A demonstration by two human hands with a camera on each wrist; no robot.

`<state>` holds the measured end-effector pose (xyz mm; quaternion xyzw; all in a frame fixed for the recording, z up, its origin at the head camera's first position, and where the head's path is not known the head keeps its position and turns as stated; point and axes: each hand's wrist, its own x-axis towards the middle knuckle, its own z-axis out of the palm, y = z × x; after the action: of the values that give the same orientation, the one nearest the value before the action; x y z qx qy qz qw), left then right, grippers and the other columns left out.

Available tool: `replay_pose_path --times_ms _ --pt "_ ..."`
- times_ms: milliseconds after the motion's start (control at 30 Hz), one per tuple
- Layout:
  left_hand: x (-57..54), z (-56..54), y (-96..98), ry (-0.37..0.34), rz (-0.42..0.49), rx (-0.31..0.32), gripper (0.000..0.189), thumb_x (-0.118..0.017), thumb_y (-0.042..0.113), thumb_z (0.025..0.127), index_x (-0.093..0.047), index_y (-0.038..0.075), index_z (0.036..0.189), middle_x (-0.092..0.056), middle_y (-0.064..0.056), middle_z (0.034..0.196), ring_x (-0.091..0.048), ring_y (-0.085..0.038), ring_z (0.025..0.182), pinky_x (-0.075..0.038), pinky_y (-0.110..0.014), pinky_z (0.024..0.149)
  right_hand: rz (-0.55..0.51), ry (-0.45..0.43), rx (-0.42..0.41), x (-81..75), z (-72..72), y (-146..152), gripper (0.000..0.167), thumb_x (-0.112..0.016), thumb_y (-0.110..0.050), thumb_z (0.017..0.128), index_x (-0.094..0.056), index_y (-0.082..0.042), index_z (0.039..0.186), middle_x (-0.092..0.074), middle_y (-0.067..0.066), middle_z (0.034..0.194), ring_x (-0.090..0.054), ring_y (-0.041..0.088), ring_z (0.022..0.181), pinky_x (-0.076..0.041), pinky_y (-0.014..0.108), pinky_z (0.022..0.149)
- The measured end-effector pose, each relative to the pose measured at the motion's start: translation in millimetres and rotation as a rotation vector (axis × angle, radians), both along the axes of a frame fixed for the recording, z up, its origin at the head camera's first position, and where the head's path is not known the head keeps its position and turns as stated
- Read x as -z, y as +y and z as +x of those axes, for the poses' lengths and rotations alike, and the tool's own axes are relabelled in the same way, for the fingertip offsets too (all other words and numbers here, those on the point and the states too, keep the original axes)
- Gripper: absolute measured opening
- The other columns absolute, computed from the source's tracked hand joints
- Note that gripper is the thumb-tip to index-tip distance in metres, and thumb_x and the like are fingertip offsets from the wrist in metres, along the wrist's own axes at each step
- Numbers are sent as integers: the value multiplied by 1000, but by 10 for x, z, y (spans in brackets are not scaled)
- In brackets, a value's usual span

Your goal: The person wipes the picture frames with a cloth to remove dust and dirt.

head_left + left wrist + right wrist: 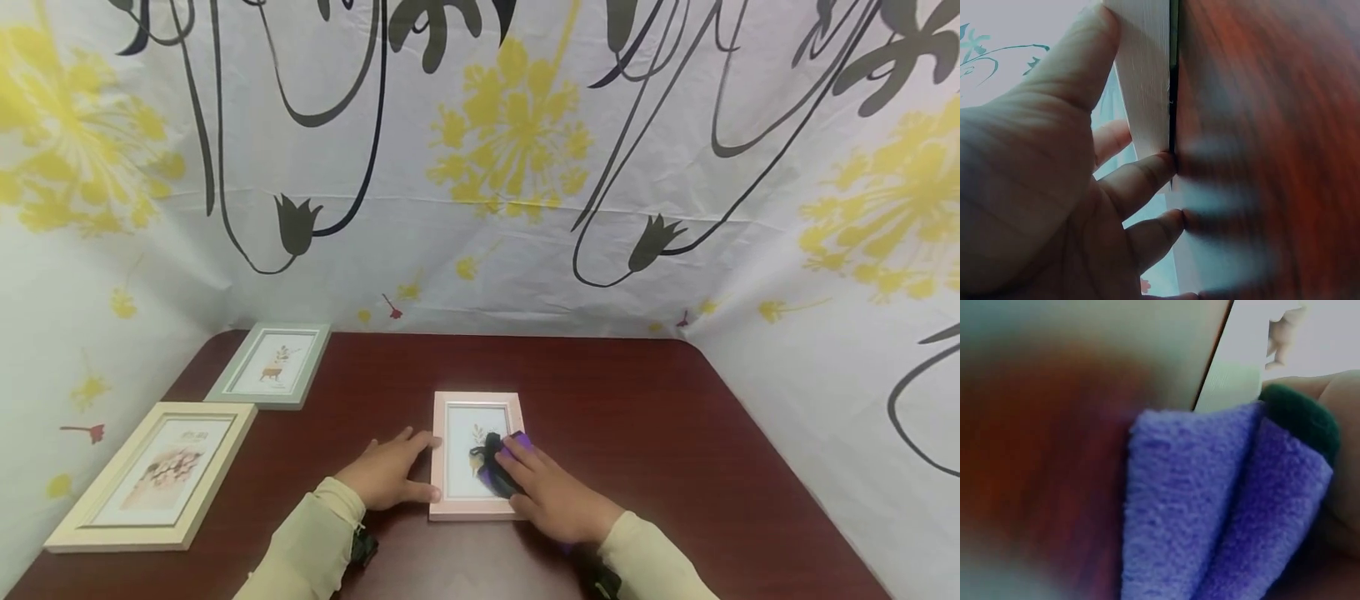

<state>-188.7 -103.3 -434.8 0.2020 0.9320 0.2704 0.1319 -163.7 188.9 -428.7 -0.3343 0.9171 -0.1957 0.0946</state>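
From my end, starting at the left, I count three picture frames on one dark red table [637, 417]. The cream frame [153, 479] lies nearest that edge; its small lettering is too faint for me to read. The green frame [270, 367] lies just beyond, and I can't tell whether their corners touch.

Next comes the left hand [386, 475], fingers spread apart, thumb and fingertips touching the left side of the pink frame [459, 467]. That one lies flat between the two hands. At its right, the right hand [555, 496] has thumb and fingers clamped on one bunched purple cloth [1179, 506], pressed to the frame's face. Cloth and hand hide part of the print and right border from me. Both sleeves [311, 537] run off the bottom, and my right wrist view blurs the tabletop.
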Motion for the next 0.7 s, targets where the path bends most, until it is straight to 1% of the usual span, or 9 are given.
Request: replay_pose_path --times_ms 133,200,367,433,533,600,700 --pt "1 -6 -6 -10 -7 -2 75 -80 50 79 -51 21 142 -50 -15 146 -30 -38 144 -21 -70 109 -16 7 18 15 45 -2 56 -49 -25 103 -37 -2 152 -23 18 161 -22 44 145 -24 61 113" --pt "4 -19 11 -12 -14 7 75 -79 51 80 -50 22 143 -49 -15 147 -30 -38 144 -20 -70 109 -30 4 36 20 47 10 56 -51 -24 102 -38 -2 152 -24 18 161 -23 44 145 -25 61 112" --pt "10 -53 46 -5 -1 32 75 -77 53 82 -48 21 144 -48 -15 148 -28 -38 145 -19 -70 109 -82 -8 82 19 26 68 57 -57 -21 99 -41 -3 151 -25 18 161 -24 45 144 -26 63 111" --pt "5 -54 49 -10 5 30 76 -77 53 82 -48 21 145 -47 -15 148 -27 -38 145 -18 -70 110 -85 -5 80 21 12 89 57 -57 -21 99 -41 -4 151 -25 18 161 -25 45 143 -28 63 110" --pt "5 -36 29 -24 -2 16 75 -77 52 82 -49 22 145 -47 -14 149 -27 -38 146 -17 -70 110 -80 11 55 24 -10 99 56 -57 -18 98 -42 -5 150 -27 18 160 -28 46 142 -29 62 109" --pt "4 -22 10 -28 -3 9 75 -78 51 82 -49 22 144 -47 -14 149 -27 -37 146 -17 -70 111 -81 44 54 9 -27 103 55 -58 -15 96 -45 -5 149 -30 18 158 -32 45 140 -31 62 109" --pt "12 -8 -19 -32 -2 2 75 -78 52 81 -49 22 144 -48 -14 148 -27 -37 146 -17 -70 111 -84 122 71 -54 -40 90 55 -60 -11 93 -49 -7 147 -35 17 156 -38 42 138 -34 58 108"
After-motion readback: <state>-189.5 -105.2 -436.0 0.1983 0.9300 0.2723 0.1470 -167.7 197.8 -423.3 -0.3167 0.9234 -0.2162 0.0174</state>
